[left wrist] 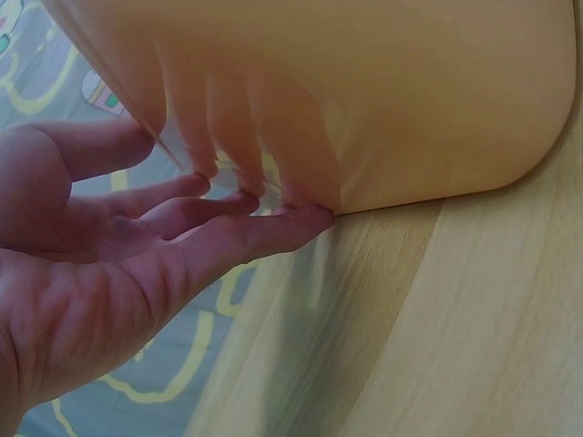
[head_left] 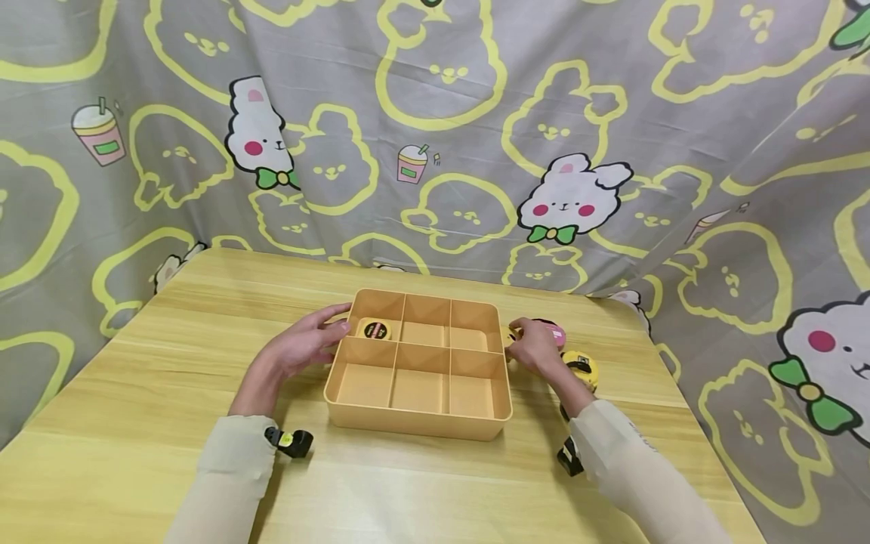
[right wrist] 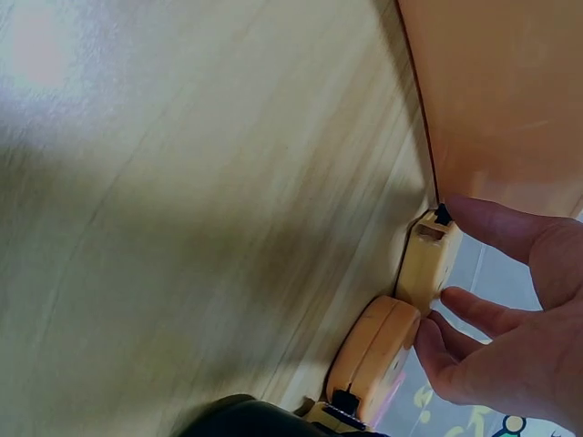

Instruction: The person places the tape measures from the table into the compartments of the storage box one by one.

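A tan six-compartment box (head_left: 418, 420) sits on the table, with a round yellow tape measure (head_left: 375, 330) in its back-left compartment. Fingers fairly straight, my left hand (head_left: 309, 344) touches the box's left wall; the left wrist view shows the fingertips against the wall (left wrist: 437, 109). Beside the box's right wall, my right hand (head_left: 537, 347) pinches a small yellow tape measure (right wrist: 426, 264) between thumb and fingers, the thumb at its black tab. An orange-looking tape measure (right wrist: 369, 350) stands right behind it in the right wrist view.
Right of the box, a pink round item (head_left: 559, 333) and a yellow-and-black tape measure (head_left: 583, 369) lie around my right wrist. A patterned grey curtain (head_left: 462, 219) hangs behind the wooden table (head_left: 136, 423). Dark straps with cameras (head_left: 292, 442) are on both wrists.
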`<move>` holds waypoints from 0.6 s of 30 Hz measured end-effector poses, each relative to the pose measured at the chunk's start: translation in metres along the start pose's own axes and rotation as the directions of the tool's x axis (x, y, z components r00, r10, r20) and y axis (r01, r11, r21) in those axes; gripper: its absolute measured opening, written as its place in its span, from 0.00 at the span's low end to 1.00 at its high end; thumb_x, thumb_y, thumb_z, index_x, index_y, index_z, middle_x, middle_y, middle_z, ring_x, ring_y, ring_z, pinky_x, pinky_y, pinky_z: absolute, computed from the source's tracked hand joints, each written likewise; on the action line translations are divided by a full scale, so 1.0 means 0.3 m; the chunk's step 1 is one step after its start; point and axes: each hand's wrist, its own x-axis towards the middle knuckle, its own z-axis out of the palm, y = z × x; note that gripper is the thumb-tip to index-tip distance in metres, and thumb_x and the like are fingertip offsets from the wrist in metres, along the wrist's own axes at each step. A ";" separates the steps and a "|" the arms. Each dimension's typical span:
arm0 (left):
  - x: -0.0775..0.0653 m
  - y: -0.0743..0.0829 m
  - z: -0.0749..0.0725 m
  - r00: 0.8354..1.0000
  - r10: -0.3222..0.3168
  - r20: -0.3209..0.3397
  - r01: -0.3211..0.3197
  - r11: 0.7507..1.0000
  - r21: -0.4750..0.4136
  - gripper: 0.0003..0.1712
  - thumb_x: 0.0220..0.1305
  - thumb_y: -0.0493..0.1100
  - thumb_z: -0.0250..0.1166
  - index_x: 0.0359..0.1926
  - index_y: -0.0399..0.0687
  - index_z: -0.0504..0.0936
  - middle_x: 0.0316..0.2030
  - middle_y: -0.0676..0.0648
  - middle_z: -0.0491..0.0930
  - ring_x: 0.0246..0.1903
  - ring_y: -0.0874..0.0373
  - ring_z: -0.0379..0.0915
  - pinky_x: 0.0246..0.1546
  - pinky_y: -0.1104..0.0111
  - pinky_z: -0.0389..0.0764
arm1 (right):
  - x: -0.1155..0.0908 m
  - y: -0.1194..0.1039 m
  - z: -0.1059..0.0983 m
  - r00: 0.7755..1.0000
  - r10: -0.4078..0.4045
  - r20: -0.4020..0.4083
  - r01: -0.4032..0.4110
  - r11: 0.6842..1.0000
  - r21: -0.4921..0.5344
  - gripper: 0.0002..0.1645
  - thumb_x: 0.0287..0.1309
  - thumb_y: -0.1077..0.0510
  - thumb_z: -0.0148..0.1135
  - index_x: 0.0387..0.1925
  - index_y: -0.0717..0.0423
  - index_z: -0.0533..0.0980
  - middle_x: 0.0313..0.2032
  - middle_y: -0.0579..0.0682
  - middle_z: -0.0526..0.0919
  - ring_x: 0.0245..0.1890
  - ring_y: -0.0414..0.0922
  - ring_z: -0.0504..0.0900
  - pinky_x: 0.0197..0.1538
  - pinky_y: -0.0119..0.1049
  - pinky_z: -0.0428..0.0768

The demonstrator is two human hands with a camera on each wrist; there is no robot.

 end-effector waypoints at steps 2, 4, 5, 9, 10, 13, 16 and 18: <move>0.000 -0.001 0.000 1.000 0.002 0.001 -0.002 1.000 0.002 0.38 0.82 0.44 0.47 0.82 0.43 0.39 0.74 0.25 0.55 0.73 0.31 0.56 0.68 0.40 0.68 | 0.001 0.003 0.003 1.000 -0.003 -0.004 0.003 1.000 -0.012 0.36 0.44 0.67 0.65 0.61 0.70 0.75 0.46 0.66 0.84 0.43 0.55 0.80 0.49 0.49 0.82; 0.000 -0.002 0.001 1.000 0.005 0.002 -0.005 1.000 0.005 0.38 0.82 0.44 0.47 0.81 0.43 0.39 0.74 0.25 0.55 0.73 0.31 0.56 0.68 0.40 0.68 | 0.003 0.005 0.006 1.000 -0.004 -0.007 0.003 1.000 -0.015 0.36 0.44 0.68 0.65 0.60 0.70 0.75 0.44 0.65 0.84 0.41 0.54 0.80 0.47 0.48 0.82; 0.000 -0.001 0.001 1.000 0.006 0.003 -0.006 1.000 0.007 0.38 0.82 0.44 0.47 0.81 0.43 0.39 0.74 0.25 0.55 0.73 0.31 0.57 0.68 0.40 0.68 | 0.004 0.006 0.007 1.000 -0.002 -0.007 0.002 1.000 -0.014 0.35 0.44 0.68 0.65 0.60 0.70 0.75 0.44 0.65 0.84 0.40 0.53 0.79 0.46 0.47 0.82; -0.001 0.001 0.002 1.000 0.000 -0.001 0.000 1.000 0.010 0.38 0.82 0.44 0.46 0.82 0.43 0.39 0.74 0.26 0.55 0.72 0.31 0.59 0.68 0.40 0.68 | 0.007 0.009 0.013 1.000 0.005 -0.008 -0.005 1.000 -0.012 0.35 0.44 0.68 0.64 0.60 0.69 0.75 0.40 0.63 0.83 0.36 0.51 0.78 0.39 0.41 0.79; -0.002 0.002 0.002 1.000 -0.003 -0.003 0.003 1.000 0.010 0.38 0.82 0.44 0.46 0.82 0.43 0.39 0.74 0.26 0.55 0.72 0.31 0.59 0.68 0.40 0.68 | 0.007 0.008 0.014 1.000 0.003 -0.008 -0.003 1.000 -0.014 0.35 0.44 0.68 0.64 0.60 0.69 0.75 0.39 0.63 0.83 0.35 0.51 0.77 0.37 0.40 0.77; -0.001 0.002 0.003 1.000 -0.004 -0.004 0.004 1.000 0.014 0.38 0.82 0.45 0.47 0.82 0.44 0.39 0.74 0.26 0.55 0.72 0.31 0.59 0.68 0.40 0.68 | 0.008 0.009 0.016 1.000 0.007 -0.011 -0.008 1.000 -0.018 0.35 0.44 0.68 0.63 0.60 0.69 0.75 0.37 0.61 0.82 0.33 0.51 0.77 0.35 0.38 0.76; 0.000 0.003 0.004 1.000 -0.002 -0.004 0.003 1.000 0.015 0.38 0.82 0.44 0.47 0.82 0.43 0.39 0.74 0.25 0.54 0.72 0.31 0.58 0.68 0.40 0.68 | 0.009 0.010 0.017 1.000 0.008 -0.012 -0.009 1.000 -0.016 0.35 0.44 0.68 0.64 0.60 0.68 0.74 0.37 0.62 0.82 0.33 0.51 0.77 0.35 0.39 0.76; 0.000 0.004 0.005 1.000 -0.002 -0.005 0.003 1.000 0.016 0.38 0.82 0.44 0.46 0.82 0.43 0.39 0.74 0.25 0.55 0.72 0.30 0.58 0.68 0.40 0.68 | 0.010 0.012 0.018 1.000 0.012 -0.012 -0.012 1.000 -0.010 0.35 0.44 0.68 0.64 0.60 0.68 0.74 0.38 0.63 0.82 0.34 0.52 0.78 0.36 0.40 0.78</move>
